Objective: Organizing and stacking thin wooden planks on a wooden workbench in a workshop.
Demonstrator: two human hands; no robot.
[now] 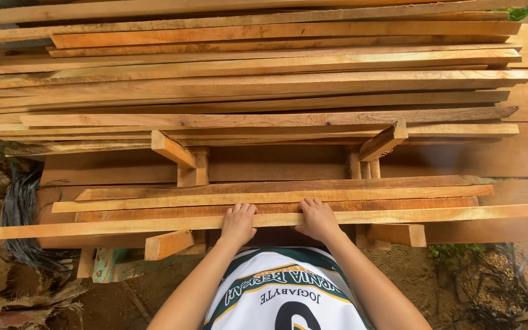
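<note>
Head view: both hands, left (238,223) and right (317,219), lay fingers-over on the nearest plank (398,216), still on the low pile (276,197) below the tall stack (258,79), not yet lifted.

Rough-sawn, matt bare wooden planks (264,91); nearest plank (398,215) likewise unfinished.

Lying nearest: a long plank (154,227) across the low stack (276,198); standing behind, two block supports (192,171); resting farther, on them, the tall pile (258,79).
</note>
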